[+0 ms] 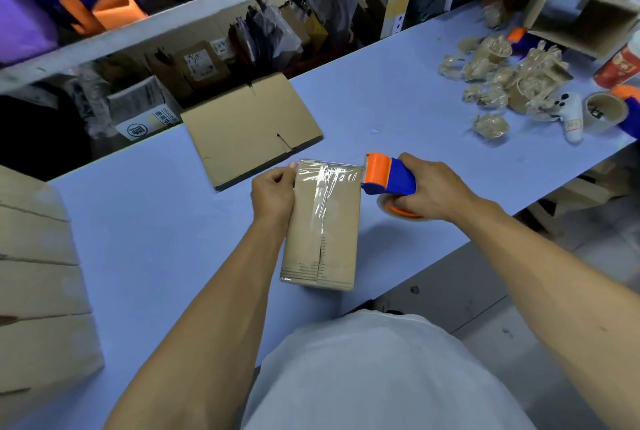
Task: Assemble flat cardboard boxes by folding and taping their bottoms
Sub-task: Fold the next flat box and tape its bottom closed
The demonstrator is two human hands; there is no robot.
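While left grip (pixel 273 195) holds taped box (pixel 322 221), right clasps dispenser (pixel 389 176).

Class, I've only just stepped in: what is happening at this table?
A person is taping a small cardboard box shut on a blue table. The left hand grips the box's far left edge, while the right hand holds an orange and blue tape dispenser at the far right corner. Clear tape already runs along the centre seam and across the far end. A flat cardboard box lies beyond, not yet assembled.
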